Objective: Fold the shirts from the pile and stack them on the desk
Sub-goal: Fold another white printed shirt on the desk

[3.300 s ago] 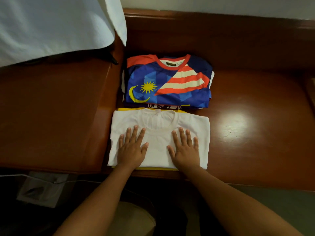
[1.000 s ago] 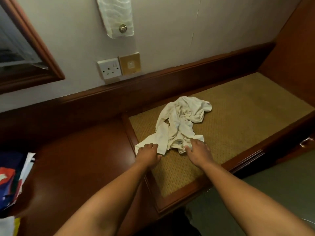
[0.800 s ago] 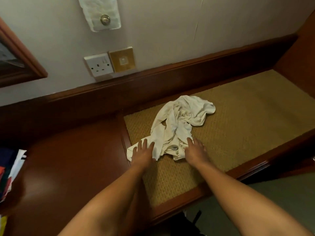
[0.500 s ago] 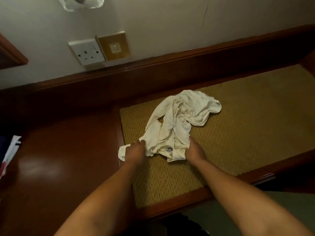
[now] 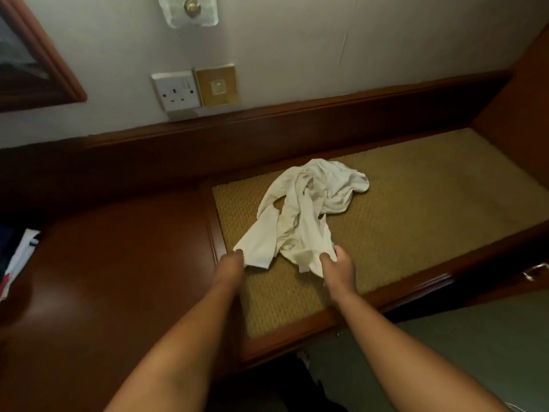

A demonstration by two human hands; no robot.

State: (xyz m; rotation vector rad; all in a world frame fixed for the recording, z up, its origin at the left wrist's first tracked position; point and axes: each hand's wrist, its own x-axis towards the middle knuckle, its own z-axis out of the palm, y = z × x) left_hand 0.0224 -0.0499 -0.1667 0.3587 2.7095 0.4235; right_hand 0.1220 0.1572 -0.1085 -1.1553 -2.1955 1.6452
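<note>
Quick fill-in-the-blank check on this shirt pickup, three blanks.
1. The crumpled shirt is ____ in colour.
2. It lies on a woven ____ surface.
3. The left hand and right hand both grip the shirt's ____ edge.
Missing: white; tan; near

Dim warm light, soft wide-angle blur

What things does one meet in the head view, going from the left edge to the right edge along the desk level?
Folded shirts at the left edge → polished wooden desk top → left hand → crumpled white shirt → right hand → bare woven mat → metal drawer handle.
</note>
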